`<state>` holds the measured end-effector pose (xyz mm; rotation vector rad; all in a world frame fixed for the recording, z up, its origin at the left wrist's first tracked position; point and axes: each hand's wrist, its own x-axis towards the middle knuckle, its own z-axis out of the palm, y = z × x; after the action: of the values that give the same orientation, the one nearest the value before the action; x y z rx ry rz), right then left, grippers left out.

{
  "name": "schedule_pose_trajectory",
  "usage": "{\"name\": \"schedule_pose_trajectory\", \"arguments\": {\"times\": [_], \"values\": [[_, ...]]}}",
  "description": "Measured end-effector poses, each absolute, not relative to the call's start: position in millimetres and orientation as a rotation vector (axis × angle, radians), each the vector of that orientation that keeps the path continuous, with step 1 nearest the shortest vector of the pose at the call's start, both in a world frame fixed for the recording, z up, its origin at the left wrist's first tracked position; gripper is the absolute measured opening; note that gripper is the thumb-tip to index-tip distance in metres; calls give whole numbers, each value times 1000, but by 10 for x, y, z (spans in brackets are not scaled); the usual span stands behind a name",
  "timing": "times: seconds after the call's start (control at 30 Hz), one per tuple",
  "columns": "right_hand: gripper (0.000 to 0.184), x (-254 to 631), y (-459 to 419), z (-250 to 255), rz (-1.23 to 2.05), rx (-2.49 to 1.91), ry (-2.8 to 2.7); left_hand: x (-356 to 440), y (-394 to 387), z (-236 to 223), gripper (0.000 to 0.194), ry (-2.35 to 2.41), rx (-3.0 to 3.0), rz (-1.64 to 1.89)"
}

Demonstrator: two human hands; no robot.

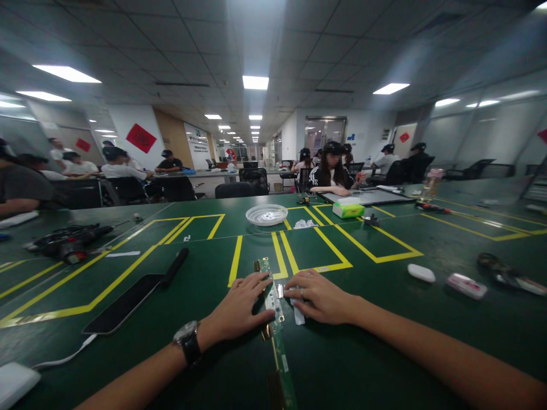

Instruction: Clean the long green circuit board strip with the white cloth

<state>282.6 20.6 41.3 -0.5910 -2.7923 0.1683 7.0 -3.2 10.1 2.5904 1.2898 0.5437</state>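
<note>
A long, narrow green circuit board (276, 341) lies on the table in front of me, with copper-coloured flaps along its left edge. My left hand (239, 304), wearing a watch, rests over the board's left side. Its fingers are stretched out, and the thumb lies apart from them on the board. To the right of the board, my right hand (320, 296) has slightly bent fingers, apart from each other. Its fingertips are beside a small silvery piece (280, 291) at the board's edge; whether they touch it I cannot tell. Below that thumb lies a white paper scrap (298, 316).
Ahead stands a white plastic basket (266, 215), with a green tissue pack (348, 210) farther right. A black phone (123, 304) lies at left, near a power tool (72, 242). White earbud-type cases (421, 273) lie at right. A person (333, 173) sits across the table.
</note>
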Motion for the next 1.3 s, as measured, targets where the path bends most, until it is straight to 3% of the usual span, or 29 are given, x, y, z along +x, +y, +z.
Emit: {"name": "schedule_pose_trajectory", "arguments": {"times": [1.03, 1.3], "values": [[43, 2773, 246, 433, 425, -364, -2766, 85, -52, 200, 67, 1229, 2655, 305], [44, 2765, 246, 447, 437, -358, -2764, 79, -33, 147, 67, 1194, 2637, 379]]}}
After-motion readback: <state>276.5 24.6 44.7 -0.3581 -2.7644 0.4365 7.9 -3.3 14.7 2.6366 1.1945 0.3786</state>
